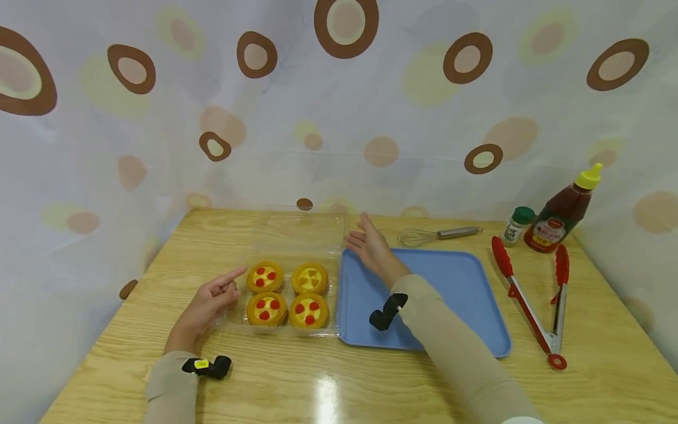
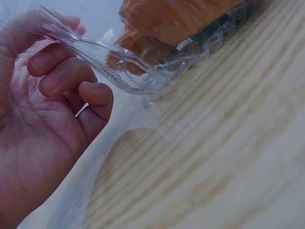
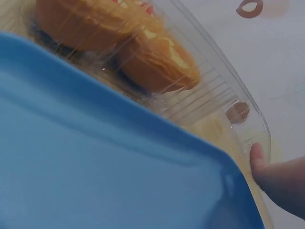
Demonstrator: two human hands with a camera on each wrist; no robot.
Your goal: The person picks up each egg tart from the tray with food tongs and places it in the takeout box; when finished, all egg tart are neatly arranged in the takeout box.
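Observation:
A clear plastic clamshell box (image 1: 312, 331) stands with its lid (image 1: 302, 232) raised at the back. In it sit several small tarts (image 1: 266, 309) with toy-pizza-like red and yellow tops. My left hand (image 1: 206, 303) is at the box's left side, index finger straight along the edge and the other fingers loosely bent; the left wrist view shows the fingers (image 2: 71, 78) against the plastic rim. My right hand (image 1: 373, 247) reaches over the blue tray (image 1: 455, 294) to the lid's right side, fingers extended. The right wrist view shows its thumb (image 3: 259, 162) at the lid's edge; the other fingers are hidden there.
Behind the tray lies a whisk (image 1: 439, 234). On the right are red-tipped tongs (image 1: 535, 318), spread apart, a green-capped shaker (image 1: 516, 227) and a yellow-capped sauce bottle (image 1: 561, 215). A patterned curtain (image 1: 339, 118) hangs behind the wooden table (image 1: 275, 377).

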